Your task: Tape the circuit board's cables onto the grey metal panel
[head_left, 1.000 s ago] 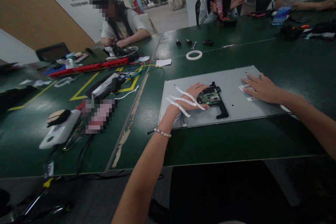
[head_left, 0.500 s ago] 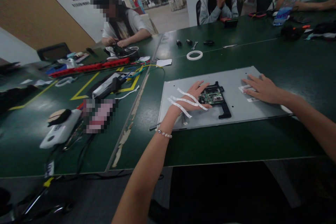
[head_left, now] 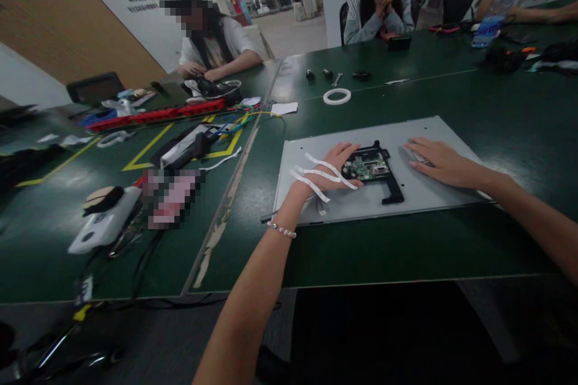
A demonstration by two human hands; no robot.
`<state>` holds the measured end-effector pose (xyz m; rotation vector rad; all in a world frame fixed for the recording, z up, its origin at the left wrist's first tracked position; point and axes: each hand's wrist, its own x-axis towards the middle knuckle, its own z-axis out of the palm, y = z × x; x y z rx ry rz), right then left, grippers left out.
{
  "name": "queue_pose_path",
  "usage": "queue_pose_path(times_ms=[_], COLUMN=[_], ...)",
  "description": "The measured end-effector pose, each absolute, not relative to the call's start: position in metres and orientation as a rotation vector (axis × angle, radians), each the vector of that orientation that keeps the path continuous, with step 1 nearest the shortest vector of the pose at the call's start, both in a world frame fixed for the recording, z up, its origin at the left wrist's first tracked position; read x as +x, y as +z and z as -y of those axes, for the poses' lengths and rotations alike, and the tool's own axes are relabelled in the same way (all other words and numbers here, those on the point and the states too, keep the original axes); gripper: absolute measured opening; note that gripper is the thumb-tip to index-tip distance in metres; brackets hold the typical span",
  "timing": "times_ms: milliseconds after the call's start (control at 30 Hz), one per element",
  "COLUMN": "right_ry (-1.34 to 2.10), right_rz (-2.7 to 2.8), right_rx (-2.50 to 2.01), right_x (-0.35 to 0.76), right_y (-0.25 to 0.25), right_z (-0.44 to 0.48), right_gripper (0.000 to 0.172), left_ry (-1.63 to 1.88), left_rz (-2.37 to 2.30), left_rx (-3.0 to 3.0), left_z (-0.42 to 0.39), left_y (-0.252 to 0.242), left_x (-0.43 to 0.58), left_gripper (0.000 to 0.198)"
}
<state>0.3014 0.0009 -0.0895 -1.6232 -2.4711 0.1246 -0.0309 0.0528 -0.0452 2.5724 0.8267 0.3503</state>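
Observation:
A flat grey metal panel (head_left: 433,192) lies on the green table in front of me. On its left half sits a green circuit board (head_left: 368,168) in a black plastic bracket (head_left: 394,189). My left hand (head_left: 332,171) rests flat at the board's left edge, fingers stretched out. Several white tape strips (head_left: 311,183) lie across the back of that hand. On the right half of the panel, my right hand (head_left: 445,162) lies flat with fingers extended, covering most of a pale label.
A white tape roll (head_left: 336,96), a small wrench (head_left: 337,79) and dark small parts (head_left: 327,73) lie beyond the panel. Left are a white device (head_left: 103,222), cables and a red power strip (head_left: 158,115). People sit across the table; a water bottle (head_left: 497,12) stands far right.
My right hand has slid left across the panel, over the label. My left hand stays by the board. The person across the table has brought both hands together.

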Motion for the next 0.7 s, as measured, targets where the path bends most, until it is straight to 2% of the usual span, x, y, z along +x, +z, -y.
queue_pose_path(times_ms=[367, 700], right_ry=[0.175, 0.165], right_rz=[2.486, 2.515], right_rx=[-1.585, -1.514], right_x=[0.313, 0.302], right_y=[-0.091, -0.085], right_z=[-0.003, 0.002], right_gripper=[0.065, 0.059], left_ry=[0.364, 0.383], left_rz=[-0.800, -0.805], left_rx=[2.463, 2.490], left_z=[-0.056, -0.066], left_y=[-0.043, -0.055], left_x=[-0.034, -0.038], left_gripper=[0.107, 0.104])
